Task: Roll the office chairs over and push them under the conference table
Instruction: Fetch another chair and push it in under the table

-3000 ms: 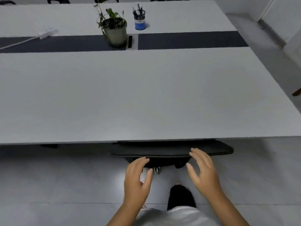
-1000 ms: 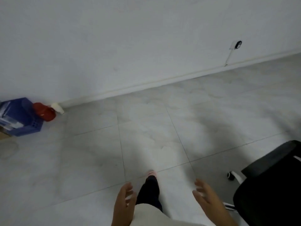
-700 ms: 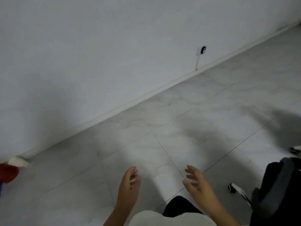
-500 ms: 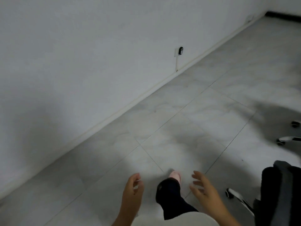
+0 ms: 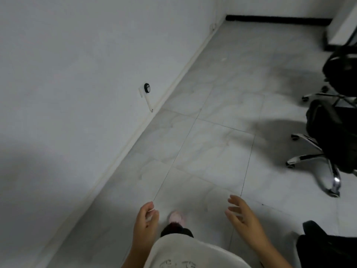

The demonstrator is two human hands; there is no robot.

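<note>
Now, step: you are walking across the pale tiled floor [image 5: 212, 132] to fetch another chair.
Hands: your left hand [image 5: 145, 222] and right hand [image 5: 244, 217] are hanging loosely open, holding nothing.
Chairs: the black office chairs with chrome star bases [image 5: 326, 144] are standing well apart to your right.
Table: out of view.
Next: turn right, grasp the nearest chair's back.

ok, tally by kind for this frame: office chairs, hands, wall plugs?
Office chairs: 3 (far chair, middle chair, near chair, cut off by the frame edge)
Hands: 2 (left hand, right hand, both empty)
Wall plugs: 1 (wall plug)
Total: 6
</note>
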